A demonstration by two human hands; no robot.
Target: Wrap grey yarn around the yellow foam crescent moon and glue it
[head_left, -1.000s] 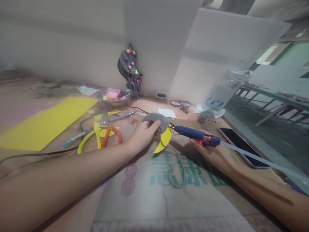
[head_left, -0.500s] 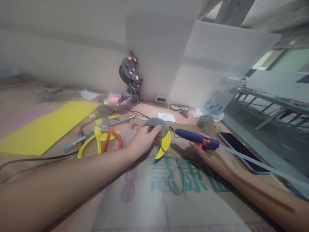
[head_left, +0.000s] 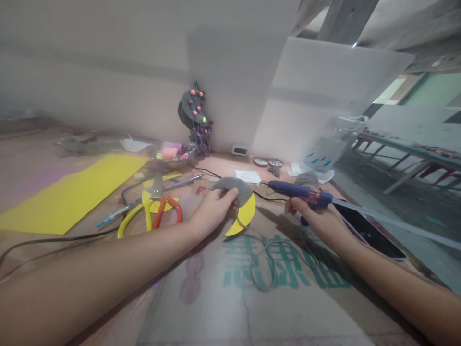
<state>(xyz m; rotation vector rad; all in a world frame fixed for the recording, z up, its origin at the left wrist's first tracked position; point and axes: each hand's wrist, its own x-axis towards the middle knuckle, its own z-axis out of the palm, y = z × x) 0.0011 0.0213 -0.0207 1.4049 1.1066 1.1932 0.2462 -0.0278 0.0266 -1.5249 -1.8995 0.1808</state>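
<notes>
Head | left hand point(head_left: 215, 207) pinches crescent point(head_left: 247, 210) | right hand point(head_left: 320, 220) grips glue gun point(head_left: 290, 188) | cardboard point(head_left: 216, 307) on table point(head_left: 225, 165) | wall point(head_left: 230, 72)

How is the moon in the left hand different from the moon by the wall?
The held moon is part bright yellow; the wall moon has a grey body. The wall moon has colourful balls and dangling strands; the held moon shows no balls. Both are crescents.

a pinkish table point(head_left: 226, 162) carries printed cardboard point(head_left: 230, 307), yellow paper point(head_left: 77, 194).
</notes>
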